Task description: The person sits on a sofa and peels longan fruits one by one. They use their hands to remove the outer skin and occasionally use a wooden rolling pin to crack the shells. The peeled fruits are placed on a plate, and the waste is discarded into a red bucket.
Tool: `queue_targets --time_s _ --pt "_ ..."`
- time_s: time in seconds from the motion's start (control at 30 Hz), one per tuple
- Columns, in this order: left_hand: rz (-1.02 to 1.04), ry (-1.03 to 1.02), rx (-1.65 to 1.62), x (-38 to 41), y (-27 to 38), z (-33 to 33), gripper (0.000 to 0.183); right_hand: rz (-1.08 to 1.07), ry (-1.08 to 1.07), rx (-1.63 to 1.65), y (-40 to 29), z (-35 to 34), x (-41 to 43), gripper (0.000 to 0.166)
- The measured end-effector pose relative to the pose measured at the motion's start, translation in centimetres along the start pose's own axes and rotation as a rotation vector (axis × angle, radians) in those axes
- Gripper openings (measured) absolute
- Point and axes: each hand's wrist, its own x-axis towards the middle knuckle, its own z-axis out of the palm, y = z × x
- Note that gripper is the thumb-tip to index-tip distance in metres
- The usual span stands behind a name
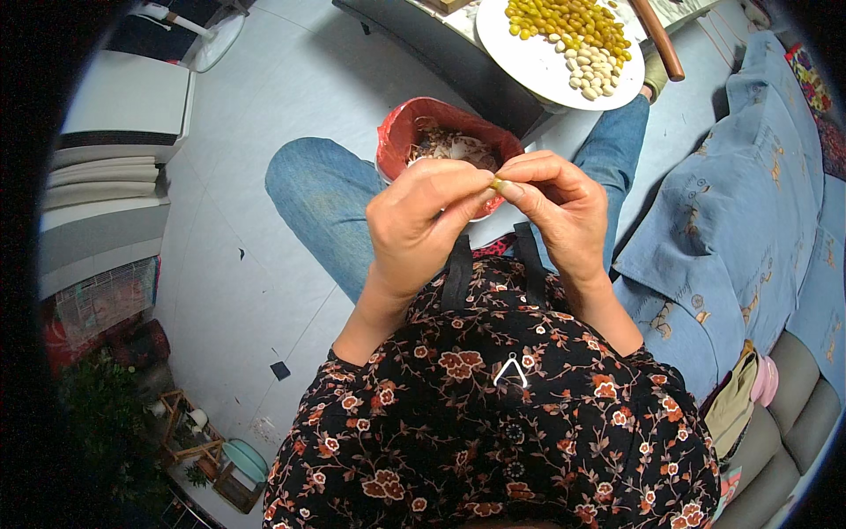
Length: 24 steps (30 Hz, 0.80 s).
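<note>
Between the fingertips of both hands is a small yellow-green nut or fruit (496, 184), pinched by my left hand (423, 215) and my right hand (558, 205). Both hands are raised over the near edge of a bin with a red plastic liner (401, 129), which holds brown and pale scraps (462, 149). Beyond it, a white plate (522, 69) lies at the table's edge. Yellow-green nuts or fruits (568, 20) cover its far part, and pale cream nuts (593, 71) are grouped nearer. The held piece is partly hidden by the fingers.
The marble-patterned table (456, 25) has a dark side. A brown wooden handle (661, 43) juts past its edge, right of the plate. To the right is a sofa under a blue cover (747, 218). A white cabinet (125, 92) is at the left, plants and a wooden stand (192, 449) lower left.
</note>
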Motion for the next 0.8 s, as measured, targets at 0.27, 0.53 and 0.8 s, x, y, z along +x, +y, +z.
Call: queue_targets --time_s 0.27,0.53,0.8 --pt "0.315 -0.022 0.222 -0.2 -0.5 0.2 0.014 0.365 0.044 0.426 -0.1 -0.1 -0.1 0.014" --pt "-0.118 -0.015 -0.004 0.0 0.7 0.1 0.016 0.32 0.055 0.304 0.0 -0.1 0.1 0.015" --pt "0.227 -0.05 0.126 -0.1 -0.4 0.0 0.023 0.373 0.049 0.42 0.3 0.0 0.1 0.016"
